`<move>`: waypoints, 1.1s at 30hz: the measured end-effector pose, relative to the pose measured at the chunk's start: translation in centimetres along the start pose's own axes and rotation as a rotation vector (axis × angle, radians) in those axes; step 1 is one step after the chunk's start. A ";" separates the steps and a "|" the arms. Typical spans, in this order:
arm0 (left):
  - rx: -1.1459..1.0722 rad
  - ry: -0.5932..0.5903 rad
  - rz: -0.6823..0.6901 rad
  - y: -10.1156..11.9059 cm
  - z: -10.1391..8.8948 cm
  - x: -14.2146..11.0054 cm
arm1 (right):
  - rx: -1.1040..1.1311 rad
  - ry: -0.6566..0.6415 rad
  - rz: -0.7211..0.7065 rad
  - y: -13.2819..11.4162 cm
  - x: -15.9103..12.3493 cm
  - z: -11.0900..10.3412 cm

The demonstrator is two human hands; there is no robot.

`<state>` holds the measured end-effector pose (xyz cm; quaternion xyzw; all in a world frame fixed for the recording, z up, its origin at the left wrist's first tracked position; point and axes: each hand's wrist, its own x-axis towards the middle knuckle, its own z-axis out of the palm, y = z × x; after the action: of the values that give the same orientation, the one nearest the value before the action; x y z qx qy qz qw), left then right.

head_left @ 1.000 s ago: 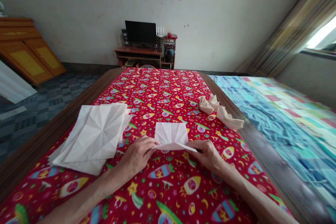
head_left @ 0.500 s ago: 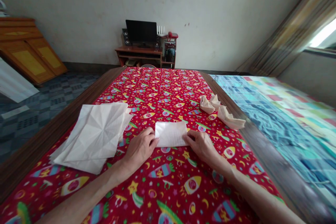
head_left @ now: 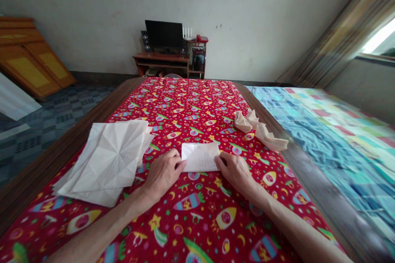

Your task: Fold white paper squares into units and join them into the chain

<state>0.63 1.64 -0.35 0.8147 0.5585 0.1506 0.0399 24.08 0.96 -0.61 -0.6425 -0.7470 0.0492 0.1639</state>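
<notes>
A folded white sheet of paper [head_left: 200,157], now a wide rectangle, lies at the middle of the red patterned cloth. My left hand [head_left: 165,169] pinches its left edge between thumb and fingers. At the opposite edge, my right hand [head_left: 233,168] grips the paper with curled fingers. Left of my hands rests a pile of creased paper sheets [head_left: 112,160], with star-like fold lines on the top one. Several folded paper shapes [head_left: 270,137] sit on the cloth at the right, near the table's edge.
The red cloth [head_left: 191,107] covers a dark wooden table [head_left: 101,109]. To the right is a bed with a blue checked cover [head_left: 305,139]. Beyond the table stands a small desk [head_left: 162,58] with a monitor [head_left: 164,36]. A wooden cabinet [head_left: 33,57] is at the far left.
Both hands keep their hold on the folded paper, which stays in nearly the same place. The view has shifted slightly.
</notes>
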 end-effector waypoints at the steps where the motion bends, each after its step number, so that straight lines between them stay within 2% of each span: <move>1: 0.001 -0.002 0.001 -0.1 0.0 0.1 | 0.000 0.003 -0.001 0.0 0.0 0.1; 13: 0.063 -0.074 -0.033 -0.1 -0.1 1.6 | -0.031 -0.002 -0.004 -0.3 0.6 -0.3; 20: 0.085 -0.057 -0.026 -0.1 0.0 1.6 | -0.127 -0.057 0.007 -0.5 0.6 -0.3; 23: 0.051 0.023 -0.026 -0.3 0.5 1.6 | -0.145 -0.064 0.004 -0.5 0.6 -0.3; 26: 0.010 0.193 0.078 0.0 1.0 1.6 | -0.152 -0.060 0.006 -0.6 0.7 -0.2; 28: -0.004 0.231 0.240 0.5 1.0 1.5 | -0.152 -0.062 0.012 -0.6 0.6 -0.2; 31: -0.009 0.106 0.492 1.7 0.9 0.8 | -0.153 -0.064 0.016 -0.6 0.6 -0.2; 33: 0.000 0.005 0.560 2.4 1.0 0.3 | -0.154 -0.062 0.014 -0.5 0.5 -0.1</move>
<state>3.12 1.11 -0.67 0.9370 0.3116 0.1579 -0.0047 23.56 1.37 -0.24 -0.6566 -0.7486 0.0129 0.0904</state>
